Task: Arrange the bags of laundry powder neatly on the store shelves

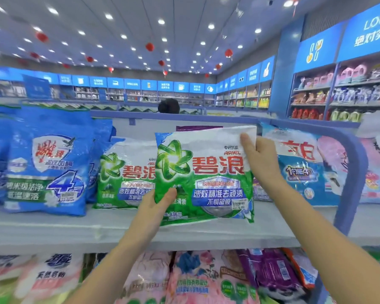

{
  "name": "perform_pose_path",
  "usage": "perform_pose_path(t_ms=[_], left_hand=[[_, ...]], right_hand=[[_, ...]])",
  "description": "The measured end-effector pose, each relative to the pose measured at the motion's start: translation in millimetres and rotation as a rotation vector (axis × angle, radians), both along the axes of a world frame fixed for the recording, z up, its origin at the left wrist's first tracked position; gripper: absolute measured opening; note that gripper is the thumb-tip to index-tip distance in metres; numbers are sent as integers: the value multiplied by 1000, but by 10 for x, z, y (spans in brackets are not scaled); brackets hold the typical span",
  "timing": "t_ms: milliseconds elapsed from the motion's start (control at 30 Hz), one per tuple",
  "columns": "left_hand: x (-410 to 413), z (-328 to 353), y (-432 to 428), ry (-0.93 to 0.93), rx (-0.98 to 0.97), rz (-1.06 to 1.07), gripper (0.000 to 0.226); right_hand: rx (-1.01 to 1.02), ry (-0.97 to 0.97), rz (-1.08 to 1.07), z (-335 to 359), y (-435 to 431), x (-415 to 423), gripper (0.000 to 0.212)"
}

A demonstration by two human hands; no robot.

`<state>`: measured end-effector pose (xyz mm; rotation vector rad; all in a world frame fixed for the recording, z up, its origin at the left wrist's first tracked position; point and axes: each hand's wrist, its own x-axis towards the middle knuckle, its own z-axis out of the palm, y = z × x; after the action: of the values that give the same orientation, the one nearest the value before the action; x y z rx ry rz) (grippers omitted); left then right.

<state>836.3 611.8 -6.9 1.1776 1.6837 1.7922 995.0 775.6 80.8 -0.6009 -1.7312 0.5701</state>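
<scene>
A green and white Ariel laundry powder bag (206, 178) is held upright over the top shelf (97, 229). My left hand (156, 207) grips its lower left corner from behind, thumb on the front. My right hand (259, 156) pinches its upper right corner. A second, identical green bag (125, 172) stands just behind and to the left, partly covered. A large blue bag (46, 163) stands left of that. At the right a blue and pink bag (303, 165) leans against the shelf's end.
A blue rounded rail (351, 172) closes the shelf's right end. A purple bag (198, 128) peeks out behind the held one. The lower shelf holds pink, white and purple bags (206, 277). A person's head (169, 106) shows beyond the shelf. Stocked wall shelves (338, 95) stand at right.
</scene>
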Motion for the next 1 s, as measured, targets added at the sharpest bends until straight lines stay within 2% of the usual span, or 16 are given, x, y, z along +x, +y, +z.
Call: perform_pose_path(t_ms=[67, 167, 233, 267, 333, 367, 400, 467, 567, 667, 767, 867, 933, 1000], left_hand=[[-130, 66, -101, -27, 23, 85, 69], [-404, 109, -243, -71, 23, 195, 98], [-660, 50, -286, -83, 62, 242, 111], [-799, 18, -299, -119, 95, 243, 106], [-929, 82, -367, -132, 121, 249, 63], [-955, 140, -409, -101, 114, 225, 43], [-1027, 156, -432, -62, 87, 209, 29], [-1138, 196, -498, -2, 17, 200, 21], [-1384, 176, -573, 76, -72, 171, 34], [-1570, 136, -637, 81, -118, 118, 35], [-1705, 54, -686, 90, -166, 86, 31], [-1779, 1, -706, 129, -235, 79, 30], [-1787, 6, -706, 172, -240, 80, 46], [-1779, 28, -702, 232, -245, 86, 57]], right_hand=[[-102, 14, 94, 60, -60, -177, 42], [-336, -15, 369, 63, -190, -378, 33], [-444, -144, 525, -51, -245, -499, 31], [-470, -230, 581, -135, -273, -566, 32], [-464, -371, 631, -304, -396, -715, 21], [-436, -400, 623, -363, -471, -790, 14], [-413, -395, 610, -418, -513, -871, 16], [-392, -366, 593, -511, -569, -1009, 24], [-413, -354, 580, -606, -656, -1194, 25], [-400, -360, 519, -707, -733, -1341, 27], [-316, -424, 413, -749, -849, -1445, 37], [-206, -517, 217, -801, -947, -1520, 47], [-128, -671, -12, -849, -998, -1531, 56], [-139, -680, -93, -897, -1019, -1527, 59]])
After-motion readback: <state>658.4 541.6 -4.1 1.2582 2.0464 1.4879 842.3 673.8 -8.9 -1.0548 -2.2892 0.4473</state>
